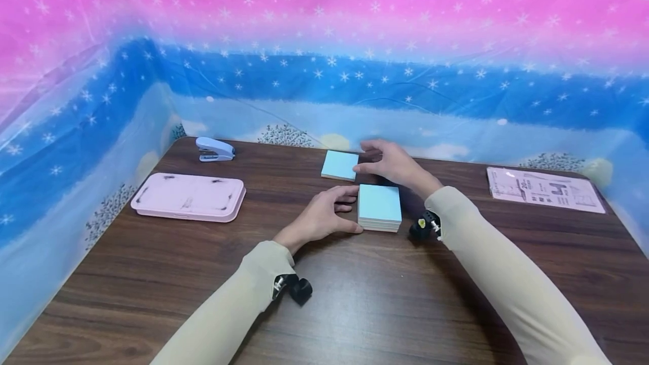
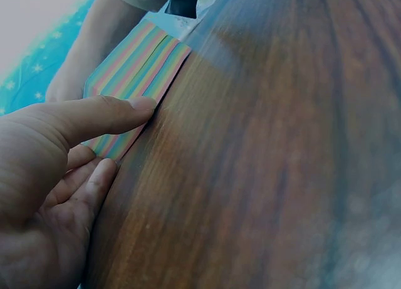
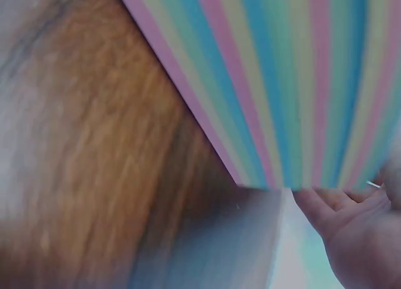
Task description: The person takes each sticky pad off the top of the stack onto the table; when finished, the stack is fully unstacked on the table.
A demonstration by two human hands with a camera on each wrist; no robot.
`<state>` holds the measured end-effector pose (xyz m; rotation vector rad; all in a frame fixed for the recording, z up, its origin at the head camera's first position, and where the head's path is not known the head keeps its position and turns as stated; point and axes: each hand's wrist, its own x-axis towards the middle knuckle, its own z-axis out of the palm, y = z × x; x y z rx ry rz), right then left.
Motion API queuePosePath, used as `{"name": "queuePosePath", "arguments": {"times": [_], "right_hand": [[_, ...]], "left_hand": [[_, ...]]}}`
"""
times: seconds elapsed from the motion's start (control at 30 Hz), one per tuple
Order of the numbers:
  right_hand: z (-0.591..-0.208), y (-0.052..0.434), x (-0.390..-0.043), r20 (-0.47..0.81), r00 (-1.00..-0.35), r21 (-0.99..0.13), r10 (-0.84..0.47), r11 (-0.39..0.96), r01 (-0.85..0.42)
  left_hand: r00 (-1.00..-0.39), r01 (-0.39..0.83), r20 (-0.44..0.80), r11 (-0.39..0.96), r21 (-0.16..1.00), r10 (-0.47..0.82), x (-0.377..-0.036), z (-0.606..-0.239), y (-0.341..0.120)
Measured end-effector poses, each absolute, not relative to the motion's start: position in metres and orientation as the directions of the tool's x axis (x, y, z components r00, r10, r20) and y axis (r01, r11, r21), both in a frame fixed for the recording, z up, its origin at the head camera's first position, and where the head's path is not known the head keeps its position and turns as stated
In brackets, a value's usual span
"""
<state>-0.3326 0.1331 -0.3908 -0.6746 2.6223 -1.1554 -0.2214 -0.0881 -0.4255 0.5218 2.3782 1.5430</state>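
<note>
A thick stack of light blue sticky note pads sits mid-table, its sides striped in pastel colors. Beside its left side is my left hand, the thumb at the near left corner and the fingers spread along the side. In the left wrist view, that thumb lies across the stack's striped side. Behind the stack, to the left, lies a thinner sticky note pad. My right hand is at the thinner pad's right edge with the thumb near it. The right wrist view shows striped paper edges hiding the fingertips.
A light blue stapler stands at the back left of the wooden table. Nearer on the left is a pink case. A flat pink printed packet lies at the right. A patterned curtain borders the table's back.
</note>
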Motion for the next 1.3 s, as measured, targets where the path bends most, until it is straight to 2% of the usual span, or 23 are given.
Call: {"name": "queuePosePath", "arguments": {"times": [0.47,0.83,1.3], "right_hand": [[-0.382,0.181,-0.318,0.040,-0.921,-0.821,-0.387,0.513,-0.251],[-0.382,0.206,-0.291,0.107,-0.938,-0.796,-0.331,0.537,-0.280],[-0.391,0.219,-0.246,0.102,-0.915,-0.804,-0.390,0.509,-0.306]], "left_hand": [[-0.899,0.158,-0.023,0.375,0.914,0.437,-0.220,-0.425,-0.087],[-0.904,0.164,-0.013,0.377,0.912,0.427,-0.221,-0.426,-0.086],[-0.907,0.158,-0.014,0.372,0.915,0.420,-0.221,-0.425,-0.086]]}}
